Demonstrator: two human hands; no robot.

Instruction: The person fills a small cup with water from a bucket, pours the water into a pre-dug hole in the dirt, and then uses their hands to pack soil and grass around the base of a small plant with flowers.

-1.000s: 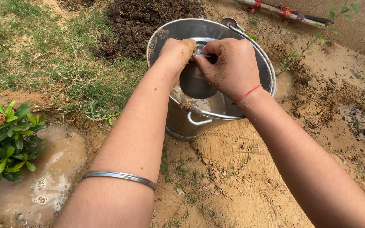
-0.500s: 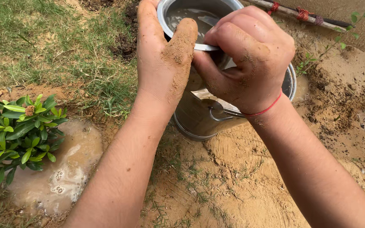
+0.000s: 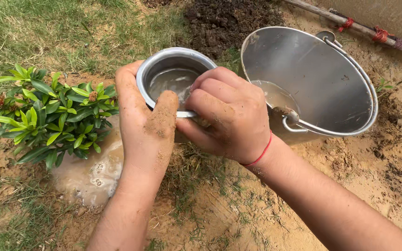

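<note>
Steel cup (image 3: 173, 76) of water sat gripped by the left hand (image 3: 145, 125) and right hand (image 3: 226, 118), between shrub (image 3: 47, 114) and bucket (image 3: 312, 83), clear of both.

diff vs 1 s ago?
Both hands, left and right, lifted the small cup, holding water, out of the bucket and carried it left, toward the plant. Both keep their grip. Bucket, plant and puddle stay put.
</note>
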